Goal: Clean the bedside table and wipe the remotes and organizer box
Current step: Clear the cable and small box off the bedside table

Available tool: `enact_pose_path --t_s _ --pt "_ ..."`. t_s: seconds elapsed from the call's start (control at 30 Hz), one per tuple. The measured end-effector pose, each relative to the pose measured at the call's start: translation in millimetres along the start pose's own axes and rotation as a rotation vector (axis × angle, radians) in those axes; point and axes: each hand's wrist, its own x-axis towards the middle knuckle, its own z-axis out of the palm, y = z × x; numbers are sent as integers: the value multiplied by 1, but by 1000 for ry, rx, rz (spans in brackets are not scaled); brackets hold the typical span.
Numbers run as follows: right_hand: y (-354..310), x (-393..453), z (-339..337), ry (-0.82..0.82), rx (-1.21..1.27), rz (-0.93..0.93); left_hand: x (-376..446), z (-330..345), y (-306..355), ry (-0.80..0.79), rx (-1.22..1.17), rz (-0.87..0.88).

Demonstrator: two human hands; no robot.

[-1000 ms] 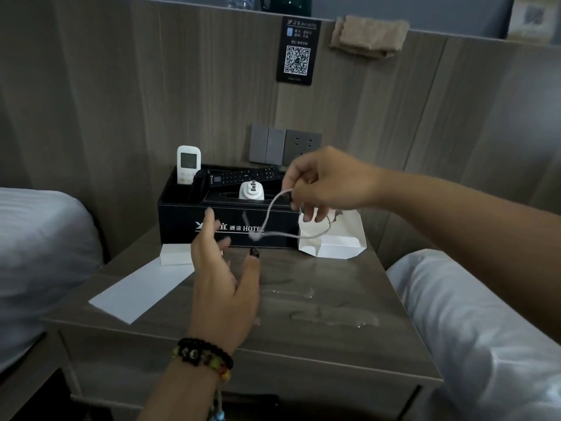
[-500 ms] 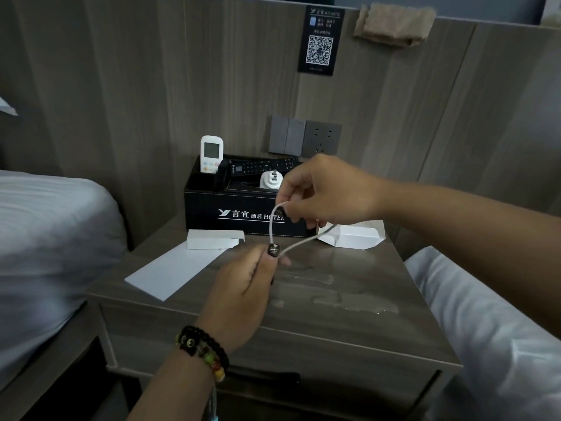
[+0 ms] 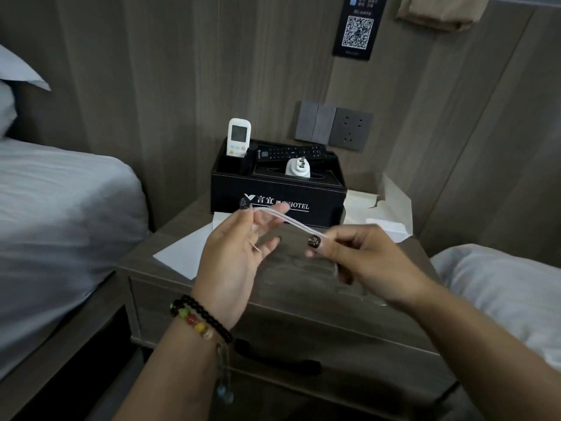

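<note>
You have a thin white cord [image 3: 293,222] stretched between your two hands above the tabletop [image 3: 303,287], doubled into parallel strands, most likely so it can be folded up and got out of the way before wiping begins. Your left hand [image 3: 235,253] is mostly open, palm toward you, with the cord's loop caught at the fingertips; your right hand [image 3: 361,253] has its fingers curled and pinches the other end between thumb and forefinger. The cord looks smooth, limp and rubbery, the kind that springs loose unless you keep it taut. Behind your hands, at the back of the tabletop against the wood-grain wall panel, sits the organizer box [image 3: 277,192], black and leather-like with pale stitching and printed hotel lettering. A white remote [image 3: 239,137] stands upright in its left compartment, a long black remote [image 3: 291,152] lies flat across the back, and a white plug adapter [image 3: 298,168] rests on the middle section. A white paper sheet [image 3: 185,253] lies flat left of your hands, and an opened white carton [image 3: 385,208] sits just beside the box on the right. The tabletop is matte grey wood laminate with a faint wet sheen near your right hand.
</note>
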Motion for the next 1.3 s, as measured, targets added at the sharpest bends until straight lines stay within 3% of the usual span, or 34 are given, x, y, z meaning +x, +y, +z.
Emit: enact_pose_path --t_s 0.13,0.23,0.37,0.53,0.67,0.9,1.0,1.2,1.3 --pt "13 -13 33 59 302 95 -3 -8 7 -104 -269 -64" --pt "14 -19 45 39 214 105 -6 -11 8 -56 -317 -48" --pt "7 -19 48 50 109 55 -7 -16 7 106 -122 18" --pt "-3 -12 59 129 -36 -110 -8 -19 3 143 184 147" --pt "-9 -8 58 205 -204 -222 -10 -29 -1 74 583 241" --pt "-10 -4 65 261 -340 -429 -18 -34 9 -94 762 136" --pt "-6 2 67 295 -341 -437 -19 -36 7 -97 782 102" --pt "-26 39 51 418 -222 -311 -5 -48 7 214 707 141" --pt "-22 88 48 317 -343 -215 3 -57 7 382 711 212"
